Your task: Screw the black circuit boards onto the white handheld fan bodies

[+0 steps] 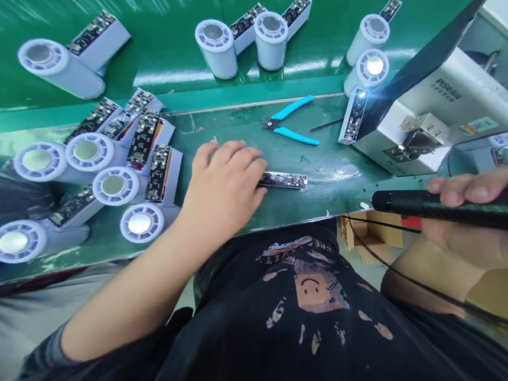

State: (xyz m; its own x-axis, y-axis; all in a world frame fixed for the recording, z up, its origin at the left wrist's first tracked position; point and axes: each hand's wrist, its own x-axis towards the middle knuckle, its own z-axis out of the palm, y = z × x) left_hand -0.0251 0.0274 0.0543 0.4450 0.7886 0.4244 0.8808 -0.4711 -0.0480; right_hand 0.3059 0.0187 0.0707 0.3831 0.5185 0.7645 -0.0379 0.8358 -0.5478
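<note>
One hand, the left hand (229, 184), covers an end of the populated circuit board (285, 180) on the bench (230, 124), grip unclear; the right hand (481, 242) clasps an electric screwdriver (408, 200). Positioning seems underway, likely calling for a steadied board.

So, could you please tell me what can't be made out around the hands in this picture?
- Head view: the left grip hides one end of the narrow circuit board; whether the fingers pinch it, I cannot tell.
- Head view: the right edge cuts off the rear of the black tool and part of the right grip.
- Head view: small print on the metal box's sticker is too small to read.
</note>
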